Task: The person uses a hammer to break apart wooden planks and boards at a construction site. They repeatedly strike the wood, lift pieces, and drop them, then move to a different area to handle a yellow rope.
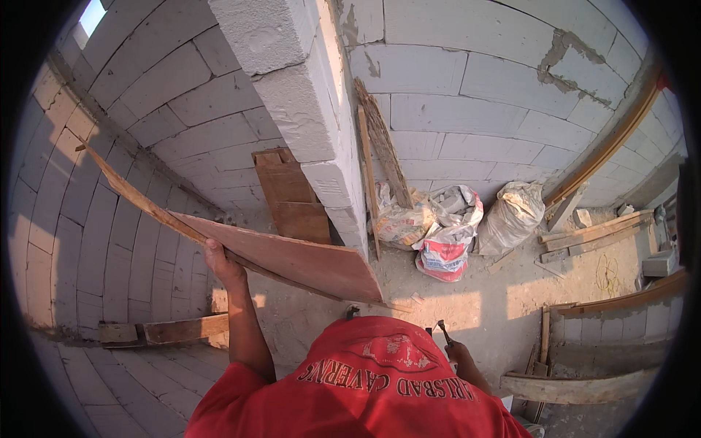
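Note:
My left hand (226, 264) is closed round the long edge of a reddish-brown plywood panel (307, 259), which is tilted in front of me. A long, thin wooden batten (139, 196) runs along that same edge and sticks out beyond the panel at the far left. The fingers on the panel's other side are partly hidden. Low at my right side, my right hand (460, 354) grips a hammer (443, 330), its small dark head pointing forward. Just beyond the panel stands a pillar of pale blocks (299, 109).
Filled sacks (442, 248) and a tied white sack (511, 212) sit by the far wall, with rough planks (383, 146) leaning beside them. A brown board (292, 197) stands behind the pillar. Timber lengths (599, 235) lie at right, and a plank (186, 330) lies at left.

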{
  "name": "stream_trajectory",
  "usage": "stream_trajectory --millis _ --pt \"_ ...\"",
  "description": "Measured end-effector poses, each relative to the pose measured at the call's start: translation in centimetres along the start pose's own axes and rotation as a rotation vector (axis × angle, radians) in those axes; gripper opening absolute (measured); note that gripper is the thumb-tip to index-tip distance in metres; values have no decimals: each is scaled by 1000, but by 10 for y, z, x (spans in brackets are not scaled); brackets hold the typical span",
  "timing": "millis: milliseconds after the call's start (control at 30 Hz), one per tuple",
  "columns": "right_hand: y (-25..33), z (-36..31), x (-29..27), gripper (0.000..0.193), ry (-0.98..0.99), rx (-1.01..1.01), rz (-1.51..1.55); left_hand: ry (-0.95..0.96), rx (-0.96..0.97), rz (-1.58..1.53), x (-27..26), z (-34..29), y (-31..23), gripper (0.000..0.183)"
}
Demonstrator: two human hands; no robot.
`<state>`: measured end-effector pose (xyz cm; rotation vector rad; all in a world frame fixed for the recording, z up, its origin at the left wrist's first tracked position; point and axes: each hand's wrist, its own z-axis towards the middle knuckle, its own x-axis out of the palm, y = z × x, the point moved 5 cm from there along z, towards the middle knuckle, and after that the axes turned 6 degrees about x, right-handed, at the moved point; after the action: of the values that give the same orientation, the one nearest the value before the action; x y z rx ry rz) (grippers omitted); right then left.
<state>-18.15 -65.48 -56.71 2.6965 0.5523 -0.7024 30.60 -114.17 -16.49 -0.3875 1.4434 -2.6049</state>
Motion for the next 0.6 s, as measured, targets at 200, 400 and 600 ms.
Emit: stream_trajectory --millis 200,400,600 --pt "27 26 -36 50 -1 -71 -188 -345 4 -53 -106 17 -41 75" --pt "34 162 -46 28 60 -255 -6 -563 97 34 -139 -23 -81 76" --pt "156 160 -123 31 155 -504 -121 -926 165 180 -164 -95 -122 65"
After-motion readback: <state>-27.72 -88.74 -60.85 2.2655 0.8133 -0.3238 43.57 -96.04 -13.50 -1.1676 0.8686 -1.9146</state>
